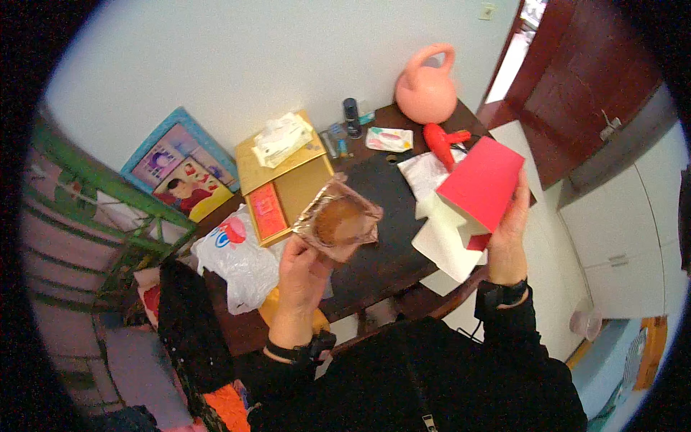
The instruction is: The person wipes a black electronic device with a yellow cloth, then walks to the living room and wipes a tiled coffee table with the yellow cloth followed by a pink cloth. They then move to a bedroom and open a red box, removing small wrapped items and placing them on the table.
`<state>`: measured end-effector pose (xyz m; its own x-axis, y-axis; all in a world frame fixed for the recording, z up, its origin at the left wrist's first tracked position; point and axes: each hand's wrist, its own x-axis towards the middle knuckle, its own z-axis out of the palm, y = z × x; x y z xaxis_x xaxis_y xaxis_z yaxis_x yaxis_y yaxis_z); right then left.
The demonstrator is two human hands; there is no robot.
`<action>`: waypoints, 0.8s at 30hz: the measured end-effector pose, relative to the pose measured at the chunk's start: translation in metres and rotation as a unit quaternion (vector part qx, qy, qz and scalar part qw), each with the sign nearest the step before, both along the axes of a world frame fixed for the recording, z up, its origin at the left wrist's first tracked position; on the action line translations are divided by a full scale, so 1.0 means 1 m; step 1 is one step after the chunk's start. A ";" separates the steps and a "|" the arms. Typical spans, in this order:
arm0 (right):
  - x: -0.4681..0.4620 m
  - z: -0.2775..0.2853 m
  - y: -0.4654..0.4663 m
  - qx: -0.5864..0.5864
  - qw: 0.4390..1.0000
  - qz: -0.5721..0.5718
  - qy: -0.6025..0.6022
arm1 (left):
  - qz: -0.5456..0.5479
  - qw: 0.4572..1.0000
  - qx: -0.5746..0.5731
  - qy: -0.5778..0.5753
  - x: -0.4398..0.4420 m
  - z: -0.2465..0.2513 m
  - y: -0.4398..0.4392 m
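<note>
Between the fingers of my left hand (305, 267) is a clear wrapped package (340, 221) with a round brown item inside, lifted above the dark table (372, 270). My right hand (510, 232) grips a red cardboard box (480, 183), tilted with its pale flaps (445, 243) hanging open at the lower left. Behind the package lies a gold box (302, 200) holding a red packet (266, 210) in its left part. A tissue pack (283, 139) rests on the gold box's upper part.
A red hair dryer (440, 143) and a pink round watering can (426, 92) stand beyond the red box. Wet wipes (389, 139) and a dark spray can (352, 117) sit near the wall. A white plastic bag (237, 264) and a framed picture (181, 162) are at left.
</note>
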<state>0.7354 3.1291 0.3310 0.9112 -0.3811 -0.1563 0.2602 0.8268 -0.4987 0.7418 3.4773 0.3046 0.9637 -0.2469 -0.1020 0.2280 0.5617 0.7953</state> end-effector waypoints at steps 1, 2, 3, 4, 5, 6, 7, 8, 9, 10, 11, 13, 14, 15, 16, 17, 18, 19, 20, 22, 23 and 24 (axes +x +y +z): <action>0.001 -0.003 -0.001 -0.002 1.000 -0.009 0.007 | -0.002 1.000 0.010 0.004 0.001 -0.003 0.001; 0.001 -0.005 -0.001 0.055 0.998 0.003 0.033 | 0.006 1.000 0.015 0.000 0.002 -0.006 0.001; 0.001 -0.006 -0.001 0.055 0.998 0.023 0.028 | 0.004 1.000 0.008 0.000 0.002 -0.009 0.001; 0.001 -0.006 -0.001 0.061 0.997 0.034 0.028 | 0.004 1.000 0.002 -0.001 0.002 -0.011 0.001; 0.000 -0.006 0.000 0.073 0.995 0.038 0.051 | 0.004 1.000 -0.004 -0.002 0.002 -0.014 0.000; -0.002 -0.005 0.000 0.065 0.995 0.055 0.060 | 0.001 1.000 0.008 0.008 0.001 -0.017 0.001; -0.005 -0.004 0.000 0.062 0.994 0.089 0.035 | -0.001 1.000 0.006 0.016 0.001 -0.019 0.000; -0.009 -0.002 0.001 0.058 0.991 0.121 0.023 | -0.003 1.000 0.004 0.023 0.001 -0.022 0.000; -0.013 0.000 0.000 0.056 0.986 0.154 0.010 | -0.004 1.000 0.003 0.030 0.001 -0.025 0.000; -0.012 0.001 0.000 0.055 0.982 0.178 -0.005 | -0.017 0.999 0.010 0.040 0.001 -0.028 0.000; -0.013 0.001 0.000 0.069 0.980 0.187 -0.023 | -0.029 0.998 0.018 0.051 0.001 -0.032 -0.001; -0.013 0.000 0.000 0.068 0.979 0.189 -0.022 | -0.053 0.996 0.020 0.069 0.000 -0.043 -0.002; -0.013 -0.001 -0.001 0.062 0.984 0.164 -0.002 | -0.065 0.995 0.015 0.076 -0.001 -0.049 -0.004; -0.012 -0.003 -0.001 0.059 0.984 0.165 -0.014 | -0.075 0.994 0.009 0.084 -0.001 -0.057 -0.006; -0.012 -0.005 0.000 0.044 0.988 0.148 0.010 | -0.091 0.992 0.025 0.089 -0.002 -0.064 -0.009; -0.012 -0.006 -0.001 0.027 0.988 0.153 -0.006 | -0.107 0.990 0.035 0.080 -0.002 -0.071 -0.013; -0.010 -0.008 0.000 0.001 0.990 0.143 0.014 | -0.121 0.988 0.039 0.088 -0.002 -0.079 -0.017; -0.011 -0.009 0.000 -0.017 0.990 0.138 0.028 | -0.130 0.986 0.043 0.095 -0.004 -0.084 -0.020; -0.007 -0.010 0.000 0.028 0.992 0.104 0.062 | -0.137 0.980 0.078 0.124 -0.006 -0.090 -0.022; -0.008 -0.013 -0.003 0.061 0.991 0.103 0.063 | -0.163 0.967 0.104 0.165 -0.007 -0.101 -0.030; -0.008 -0.015 -0.005 0.091 0.989 0.099 0.061 | -0.159 0.954 0.153 0.201 -0.008 -0.107 -0.032; -0.008 -0.018 -0.007 0.089 0.989 0.100 0.067 | -0.164 0.948 0.166 0.215 -0.005 -0.113 -0.035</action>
